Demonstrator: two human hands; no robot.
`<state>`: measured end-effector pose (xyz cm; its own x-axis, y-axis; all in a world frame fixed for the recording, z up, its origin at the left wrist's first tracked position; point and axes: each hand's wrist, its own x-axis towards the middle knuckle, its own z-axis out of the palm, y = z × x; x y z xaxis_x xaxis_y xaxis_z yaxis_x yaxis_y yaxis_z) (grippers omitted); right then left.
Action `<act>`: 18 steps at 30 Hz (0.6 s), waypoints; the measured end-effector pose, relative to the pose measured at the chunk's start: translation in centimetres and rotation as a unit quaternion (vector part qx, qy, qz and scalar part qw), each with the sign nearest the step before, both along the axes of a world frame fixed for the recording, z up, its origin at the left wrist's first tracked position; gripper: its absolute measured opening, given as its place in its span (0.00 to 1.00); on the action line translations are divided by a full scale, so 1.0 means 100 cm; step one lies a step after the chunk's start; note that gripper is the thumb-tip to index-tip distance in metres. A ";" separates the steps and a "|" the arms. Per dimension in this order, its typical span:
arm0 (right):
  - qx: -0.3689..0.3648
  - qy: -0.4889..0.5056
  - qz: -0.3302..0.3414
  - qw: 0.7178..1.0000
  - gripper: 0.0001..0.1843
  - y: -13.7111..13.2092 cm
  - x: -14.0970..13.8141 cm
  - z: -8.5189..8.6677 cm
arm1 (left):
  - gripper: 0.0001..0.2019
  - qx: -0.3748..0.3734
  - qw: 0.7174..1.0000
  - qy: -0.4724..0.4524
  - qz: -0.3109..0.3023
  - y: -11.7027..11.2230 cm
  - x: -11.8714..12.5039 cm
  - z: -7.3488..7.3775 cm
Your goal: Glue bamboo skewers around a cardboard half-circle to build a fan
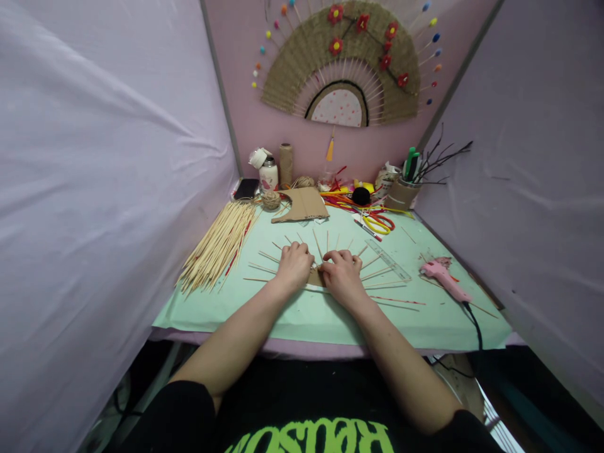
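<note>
A half-round cardboard piece [319,278] with a white lower edge lies on the table between my hands. Thin wooden sticks fan out from it to the left, the top and the right. My left hand [294,263] rests on its left part, fingers curled down and closed; what they pinch is hidden. With closed fingers, my right hand [343,274] grips the lower end of a slanting wooden stick [318,244] near the middle of the fan. A clear ruler [387,259] lies beside the sticks on the right.
A pile of sticks [219,246] lies at left, a pink glue gun [446,281] with its cord at right. Behind are cut cardboard [306,204], twine [270,201], yellow-handled scissors [376,224] and a pot of twigs [402,193]. A decorated fan [283,75] hangs on the back wall.
</note>
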<state>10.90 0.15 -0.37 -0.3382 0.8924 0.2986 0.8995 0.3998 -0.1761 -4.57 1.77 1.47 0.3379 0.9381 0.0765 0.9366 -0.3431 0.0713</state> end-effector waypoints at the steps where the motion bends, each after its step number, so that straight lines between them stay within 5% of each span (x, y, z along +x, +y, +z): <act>1: -0.001 0.002 0.000 1.000 0.14 0.000 0.000 0.000 | 0.12 0.002 1.000 0.001 -0.001 0.000 0.000 0.000; 18: 0.005 -0.006 0.002 1.000 0.13 0.000 0.001 -0.002 | 0.12 -0.003 1.000 0.008 0.002 0.001 0.000 -0.001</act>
